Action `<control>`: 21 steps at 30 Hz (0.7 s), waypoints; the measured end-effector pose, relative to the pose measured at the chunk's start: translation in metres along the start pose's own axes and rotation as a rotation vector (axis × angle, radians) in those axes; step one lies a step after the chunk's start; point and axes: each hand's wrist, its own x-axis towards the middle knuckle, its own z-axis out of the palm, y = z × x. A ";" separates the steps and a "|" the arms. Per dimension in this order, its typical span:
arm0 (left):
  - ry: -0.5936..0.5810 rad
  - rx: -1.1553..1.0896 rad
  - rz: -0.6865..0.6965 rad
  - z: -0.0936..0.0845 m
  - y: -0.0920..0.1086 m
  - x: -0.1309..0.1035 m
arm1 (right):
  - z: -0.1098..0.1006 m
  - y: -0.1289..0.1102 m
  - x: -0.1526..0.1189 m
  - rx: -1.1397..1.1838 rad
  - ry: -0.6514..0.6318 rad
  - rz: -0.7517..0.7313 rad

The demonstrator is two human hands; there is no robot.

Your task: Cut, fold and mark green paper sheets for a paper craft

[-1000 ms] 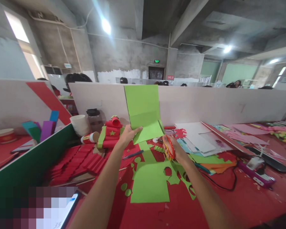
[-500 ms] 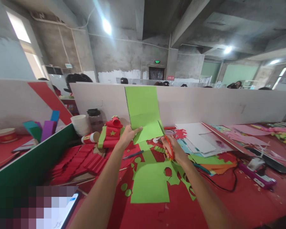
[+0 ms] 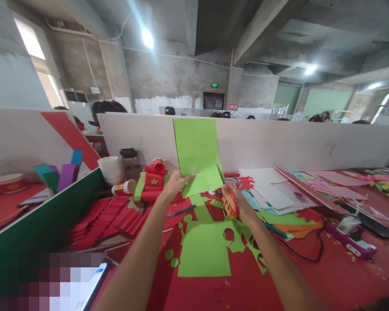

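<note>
My left hand pinches the lower left edge of a green paper sheet, thumb on the near face, holding it raised above the table. My right hand is closed around the red-orange handles of a pair of scissors. The scissors' blades point up and lie at the sheet's lower right edge. Below, a second green sheet lies flat on the red table. Green offcuts with round holes and small green discs lie around it.
Folded red paper strips lie at left near a red model with a star, paper cups and a bottle. A dark pen-like tool lies mid-table. White papers and a purple power strip sit right. A white partition stands behind.
The scissors' blades have come onto the green sheet's right edge, which now bends beside them. My left hand keeps its hold. The whole view has shifted slightly.
</note>
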 end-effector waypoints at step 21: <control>-0.035 0.032 -0.005 0.001 0.005 -0.003 | 0.000 0.009 0.007 -0.044 0.025 -0.080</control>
